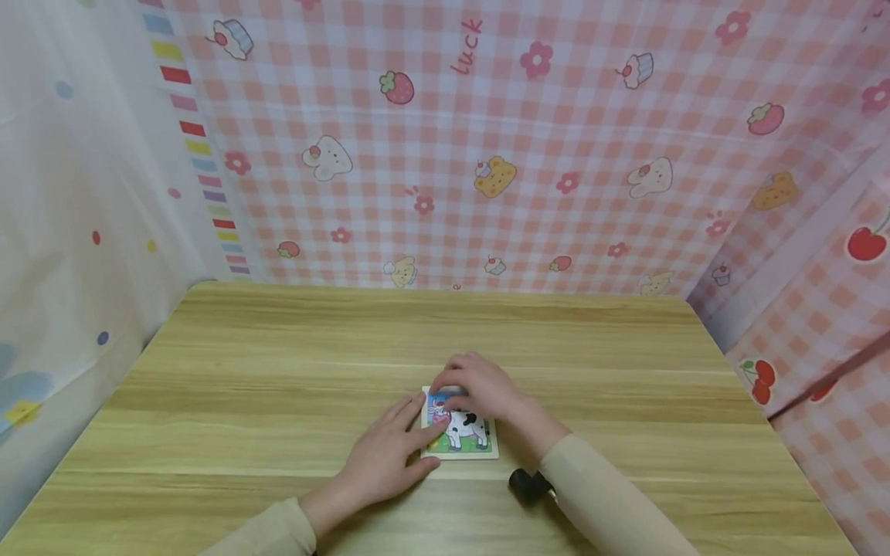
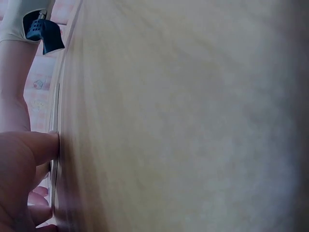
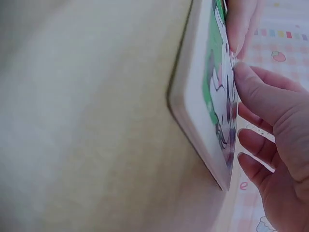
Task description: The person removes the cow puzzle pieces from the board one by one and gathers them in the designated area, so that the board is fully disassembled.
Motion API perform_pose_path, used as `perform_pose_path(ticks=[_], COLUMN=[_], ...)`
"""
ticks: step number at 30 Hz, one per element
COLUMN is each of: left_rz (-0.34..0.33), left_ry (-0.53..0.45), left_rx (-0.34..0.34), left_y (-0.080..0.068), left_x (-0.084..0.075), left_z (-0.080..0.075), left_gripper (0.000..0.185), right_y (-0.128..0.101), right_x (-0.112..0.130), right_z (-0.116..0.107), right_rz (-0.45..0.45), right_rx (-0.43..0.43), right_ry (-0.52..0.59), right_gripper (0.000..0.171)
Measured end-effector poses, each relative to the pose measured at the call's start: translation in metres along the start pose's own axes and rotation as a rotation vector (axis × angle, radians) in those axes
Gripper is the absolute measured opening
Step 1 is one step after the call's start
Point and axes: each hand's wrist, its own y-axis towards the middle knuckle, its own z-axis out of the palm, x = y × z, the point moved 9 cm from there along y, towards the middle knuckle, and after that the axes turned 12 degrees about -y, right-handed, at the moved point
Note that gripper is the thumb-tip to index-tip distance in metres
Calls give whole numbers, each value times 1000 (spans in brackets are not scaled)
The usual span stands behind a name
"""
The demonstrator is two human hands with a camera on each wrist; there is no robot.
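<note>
Cow jigsaw board (image 1: 460,432) lies flat on the desk (image 1: 278,371), near edge, centre. My left hand (image 1: 385,455) rests at its left side, fingers straight and slightly apart, steadying the frame. My right hand (image 1: 480,386) covers the far top corner, fingers curled down onto a piece, probably pressing it home; the grip itself is hidden. Picture looks nearly whole: cow, grass, sky all seated. That far corner seems left.
</note>
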Motion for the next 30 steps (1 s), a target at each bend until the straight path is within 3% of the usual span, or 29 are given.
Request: perform_pose_path(ticks=[7,11,22,30], left_rz=[3,1,1,-2], left_ry=[-9,-11,-10,1], left_rx=[-10,-10,-12,-8], left_y=[-1,-1,-1,0], left_x=[0,1,0,1], left_z=[-1,0,-1,-1], left_gripper=[50,50,49,49], right_y=[9,11,13,16], right_x=[6,5,0,-2], right_z=[-1,-1,8,10], right_rz=[-136,-170,-128,-43], right_rx=[4,18,104,176], right_ry=[-66,-60,58,93], right_gripper=[24,24,24,25])
